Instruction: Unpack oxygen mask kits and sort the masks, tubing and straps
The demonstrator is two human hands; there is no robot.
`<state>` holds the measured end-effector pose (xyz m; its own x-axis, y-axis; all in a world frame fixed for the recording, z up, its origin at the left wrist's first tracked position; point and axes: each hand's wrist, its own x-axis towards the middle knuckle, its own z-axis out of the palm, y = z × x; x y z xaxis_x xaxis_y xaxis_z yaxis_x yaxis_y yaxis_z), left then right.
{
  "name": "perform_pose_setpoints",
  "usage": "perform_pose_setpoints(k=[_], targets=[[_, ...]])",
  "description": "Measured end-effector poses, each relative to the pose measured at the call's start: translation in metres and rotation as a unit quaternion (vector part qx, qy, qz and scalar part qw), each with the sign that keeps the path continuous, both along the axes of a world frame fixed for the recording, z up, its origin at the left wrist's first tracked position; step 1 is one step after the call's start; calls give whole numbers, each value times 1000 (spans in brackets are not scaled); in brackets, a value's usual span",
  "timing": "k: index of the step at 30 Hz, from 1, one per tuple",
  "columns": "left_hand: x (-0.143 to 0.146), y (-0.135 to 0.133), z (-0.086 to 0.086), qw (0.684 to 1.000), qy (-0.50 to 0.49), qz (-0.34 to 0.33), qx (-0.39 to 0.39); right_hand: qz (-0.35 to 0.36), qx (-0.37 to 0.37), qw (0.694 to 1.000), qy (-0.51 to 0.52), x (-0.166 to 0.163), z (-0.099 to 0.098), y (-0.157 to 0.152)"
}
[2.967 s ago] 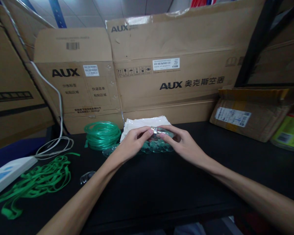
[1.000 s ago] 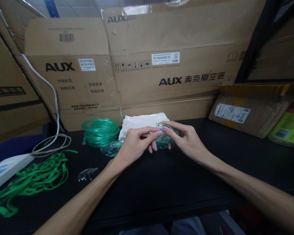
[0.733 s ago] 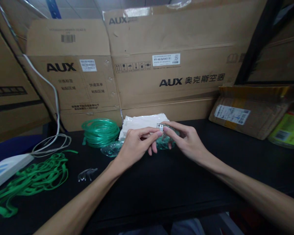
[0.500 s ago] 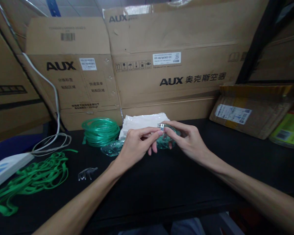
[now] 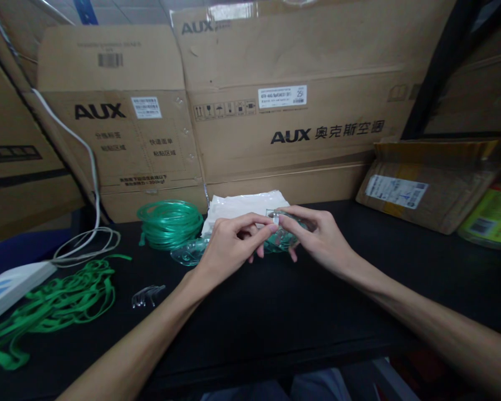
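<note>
Over the middle of the tabletop, my hands meet at a clear, greenish plastic mask, mostly covered by the fingers. A small shiny metal strip sits at its upper edge. My left hand is closed, thumb and forefinger pinching at the strip's left side. My right hand closes round the mask from the right, its thumb against the strip. Another clear green plastic mask lies beyond my left wrist. Several thin bent metal strips lie to the left of my left forearm.
A coil of green tubing and a stack of white plastic bags stand behind my hands. Tangled green elastic straps lie at left, beside a white box-like object with a cable. Cardboard boxes line the back; another carton sits right.
My hands stay together at the mask and metal strip, with only slight finger shifts. The right hand's lower fingers sit a little lower. The whole view has shifted slightly.
</note>
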<state>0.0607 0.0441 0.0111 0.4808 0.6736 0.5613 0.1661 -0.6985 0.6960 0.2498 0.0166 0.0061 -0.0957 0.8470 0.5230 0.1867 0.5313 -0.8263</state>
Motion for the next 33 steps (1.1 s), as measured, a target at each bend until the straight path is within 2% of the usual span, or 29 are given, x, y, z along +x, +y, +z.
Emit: perform_pose_setpoints(k=[5,8,11,17,33], targets=[[-4,4,6,980,-5,76,186,20,-16,1000,10,0,3,-2],[-6,8,9,959,19,64,277,35,-31,999,9,-1,4,-4],[-9,13,10,945,56,33,322,44,-39,998,4,0,5,-4],[-12,18,10,938,78,-20,336,47,-55,997,-5,2,5,-4],[-18,19,13,951,48,19,306,115,-59,990,51,-1,9,-7]])
